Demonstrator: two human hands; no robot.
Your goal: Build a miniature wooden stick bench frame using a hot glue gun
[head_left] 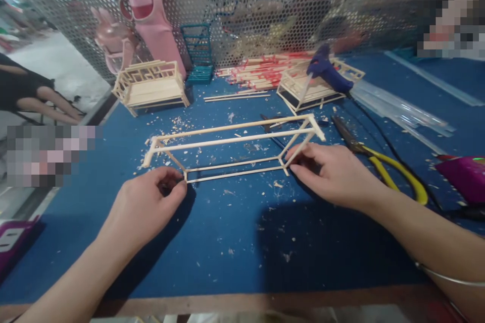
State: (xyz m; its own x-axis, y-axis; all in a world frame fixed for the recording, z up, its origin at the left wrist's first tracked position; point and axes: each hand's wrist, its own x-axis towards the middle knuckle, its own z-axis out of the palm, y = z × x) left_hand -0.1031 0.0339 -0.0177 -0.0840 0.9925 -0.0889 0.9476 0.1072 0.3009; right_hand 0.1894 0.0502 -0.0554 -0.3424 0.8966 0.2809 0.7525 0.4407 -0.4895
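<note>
Blurred patches hide things behind the mesh screen (265, 20); purple box (11, 242) cut off

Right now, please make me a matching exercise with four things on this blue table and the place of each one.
Things:
1. stick frame
2. glue gun
3. pliers
4. finished bench

Places:
A. lying flat, to the right of the right hand
B. standing at the back left, before a pink shape
C. resting on another small wooden piece at the back right
D. between the left hand and the right hand, held at its near corners

Pairs: 1-D, 2-C, 3-A, 4-B
</note>
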